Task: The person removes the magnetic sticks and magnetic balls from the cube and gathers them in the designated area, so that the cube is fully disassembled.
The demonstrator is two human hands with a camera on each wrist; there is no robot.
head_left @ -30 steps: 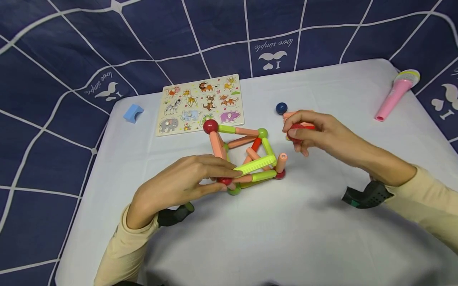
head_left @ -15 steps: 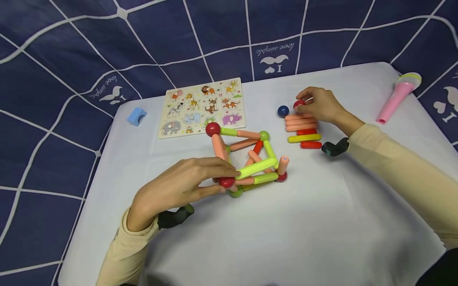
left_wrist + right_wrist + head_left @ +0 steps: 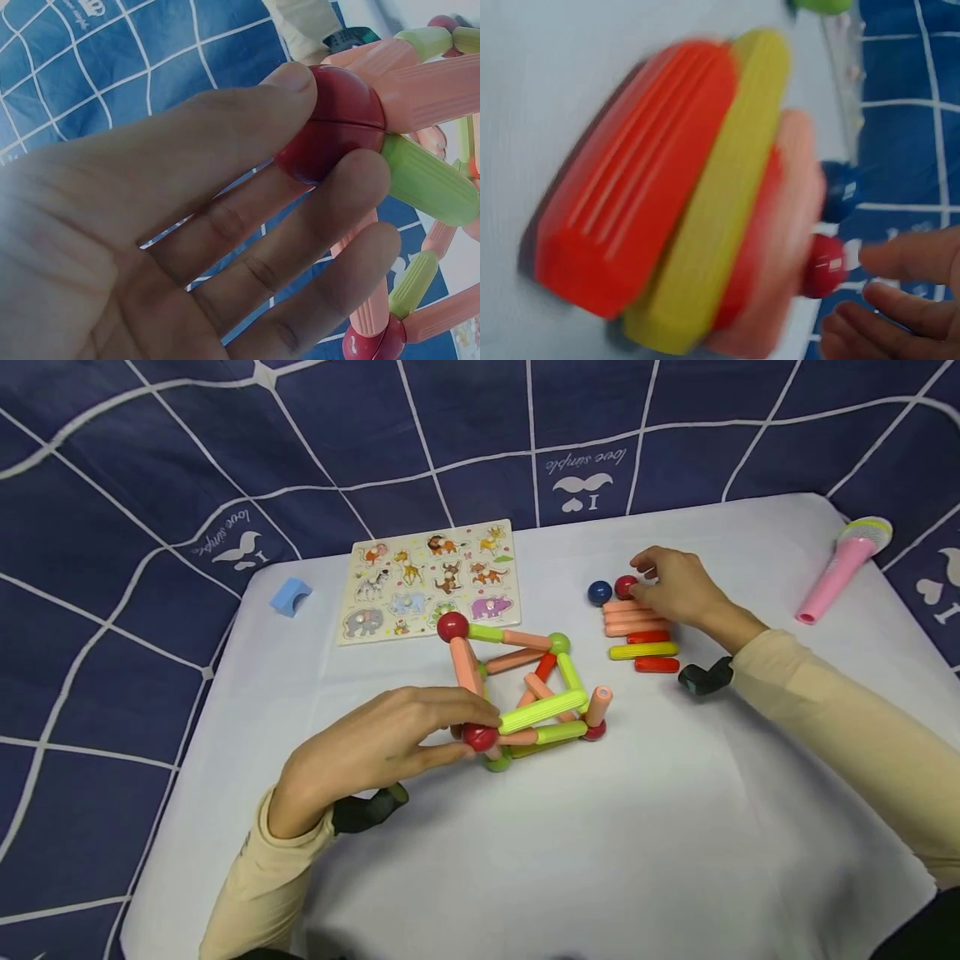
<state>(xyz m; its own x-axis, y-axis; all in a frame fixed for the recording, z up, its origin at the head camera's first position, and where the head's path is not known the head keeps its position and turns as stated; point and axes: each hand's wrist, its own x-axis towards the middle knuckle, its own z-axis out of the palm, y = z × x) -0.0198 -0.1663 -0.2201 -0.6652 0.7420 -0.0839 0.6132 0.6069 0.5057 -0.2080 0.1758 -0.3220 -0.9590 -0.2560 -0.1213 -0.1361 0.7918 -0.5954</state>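
While left hand [image 3: 360, 752] pinches the frame's glossy red ball [image 3: 478, 737], ribbed peach and green rods joined, right hand [image 3: 675, 587] fingertips touching small red ball [image 3: 625, 587]

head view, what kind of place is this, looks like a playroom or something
Probably a children's play table set up indoors: a white-covered table holds a rod-and-ball building toy, an animal peg puzzle and a pink toy microphone, with a navy patterned cloth hung behind.

Cream long sleeves [image 3: 840, 727] on both arms; black wrist-mounted cameras [image 3: 705, 677] with teal trim.
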